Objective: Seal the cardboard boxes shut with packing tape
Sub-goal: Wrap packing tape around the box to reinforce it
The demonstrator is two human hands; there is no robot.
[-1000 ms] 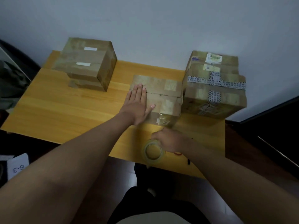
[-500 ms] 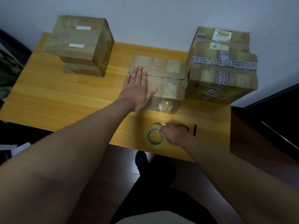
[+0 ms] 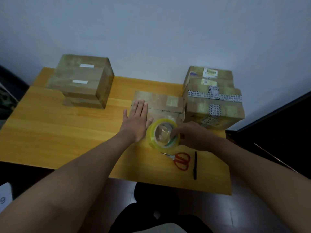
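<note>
— What are your hands doing?
— My left hand [image 3: 137,122] lies flat, fingers straight, on the brown cardboard box [image 3: 162,105] at the yellow wooden tabletop's [image 3: 67,132] middle. My right hand [image 3: 193,136] grips the yellowish roll of clear packing tape [image 3: 162,134], lifted before that box.
— Anything nearer?
— Red-handled scissors [image 3: 180,159] and a black pen [image 3: 195,164] lie near the front edge.

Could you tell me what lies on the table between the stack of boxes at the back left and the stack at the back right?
In the head view, the middle box sits there, with the left hand flat on its near left corner.
</note>
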